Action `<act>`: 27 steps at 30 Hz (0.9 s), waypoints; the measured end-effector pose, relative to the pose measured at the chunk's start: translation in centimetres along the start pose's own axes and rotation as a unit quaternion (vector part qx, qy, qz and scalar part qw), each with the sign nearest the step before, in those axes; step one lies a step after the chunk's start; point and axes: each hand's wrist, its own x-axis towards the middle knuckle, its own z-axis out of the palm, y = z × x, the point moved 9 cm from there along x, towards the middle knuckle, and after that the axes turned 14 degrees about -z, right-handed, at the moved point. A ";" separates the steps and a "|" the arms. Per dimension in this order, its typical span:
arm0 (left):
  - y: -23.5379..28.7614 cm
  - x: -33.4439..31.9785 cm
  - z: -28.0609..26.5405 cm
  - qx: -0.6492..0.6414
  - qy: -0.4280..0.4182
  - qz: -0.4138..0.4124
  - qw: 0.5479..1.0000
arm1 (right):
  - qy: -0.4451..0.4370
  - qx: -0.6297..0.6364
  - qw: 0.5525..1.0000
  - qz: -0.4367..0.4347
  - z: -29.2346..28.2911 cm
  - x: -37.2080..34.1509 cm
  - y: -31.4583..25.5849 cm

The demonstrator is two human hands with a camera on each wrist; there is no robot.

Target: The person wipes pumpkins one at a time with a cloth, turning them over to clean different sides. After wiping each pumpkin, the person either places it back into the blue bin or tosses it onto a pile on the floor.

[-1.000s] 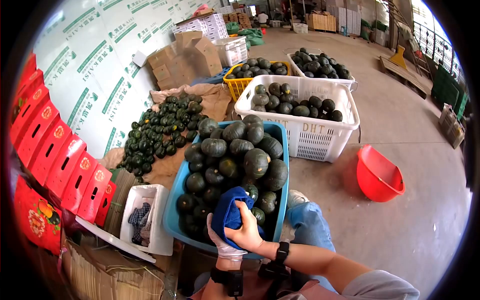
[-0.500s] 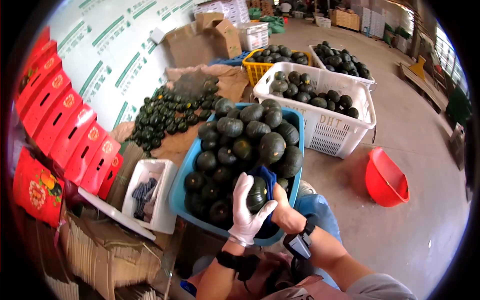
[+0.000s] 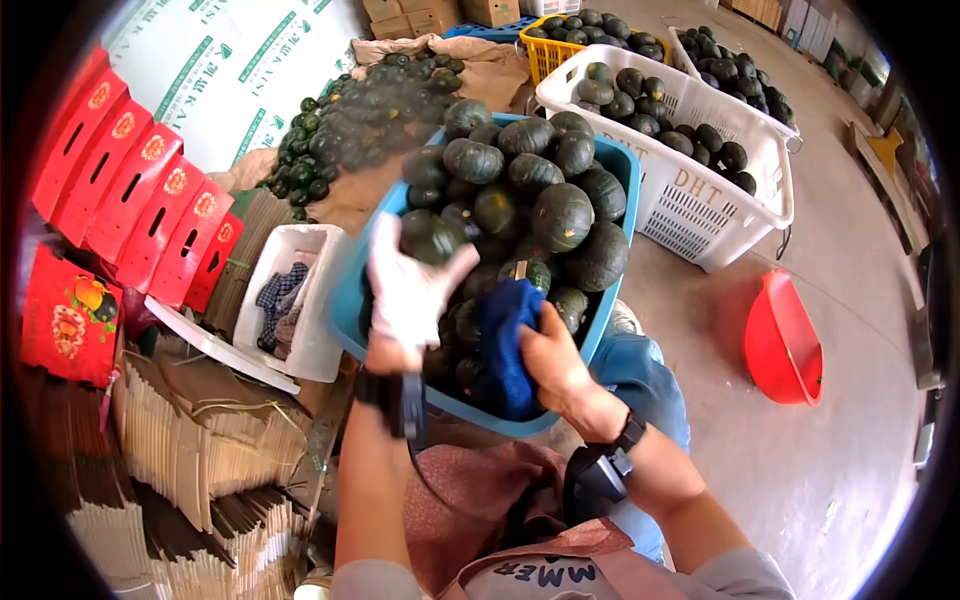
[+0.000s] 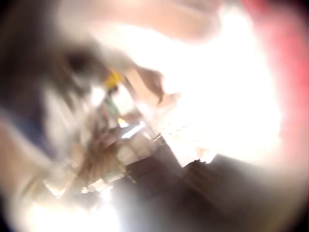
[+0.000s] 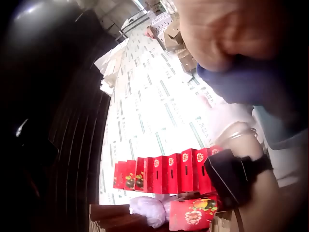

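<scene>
On the concrete floor stands a blue tub heaped with kabocha squash. The gloved left hand has its grip round one squash, at the tub's left side; the right hand grips a bunched blue cloth. With cloth and squash apart, this one's wiping may be done, though I cannot confirm it. Many fill the tub, so plenty seems left. The held squash looks round and dark green, its skin details lost in blur.
</scene>
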 end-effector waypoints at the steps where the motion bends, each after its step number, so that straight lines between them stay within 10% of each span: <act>1: 2.3 1.2 0.5 -0.095 -0.025 0.036 0.994 | 0.012 0.056 0.998 0.028 -0.1 0.1 -0.1; 3: 4.5 3.5 -2.0 -0.021 0.251 0.075 0.965 | 0.027 0.063 0.997 0.037 -0.2 0.0 0.1; 5: 1.0 5.7 4.5 0.407 0.071 0.016 0.911 | 0.078 0.054 0.995 -0.008 -0.8 -0.5 -0.1; 6: -2.8 7.4 4.8 0.689 0.009 -0.055 0.723 | 0.033 0.126 0.991 0.032 0.5 -1.4 0.4; 11: -10.2 6.4 1.6 0.771 -0.029 -0.219 0.597 | 0.061 0.200 0.969 0.133 -1.7 -3.6 6.7; 19: -11.3 8.2 -2.5 0.504 0.070 -0.157 0.846 | 0.109 0.230 0.964 0.072 -1.0 -3.7 5.6; 23: -8.2 7.4 -5.1 0.056 0.126 -0.231 0.963 | -0.039 0.151 0.950 -0.271 0.2 -3.0 -6.2; 27: -5.0 1.7 -1.9 -0.023 0.000 -0.189 0.982 | 0.041 0.307 0.934 -0.178 -1.5 0.3 -1.7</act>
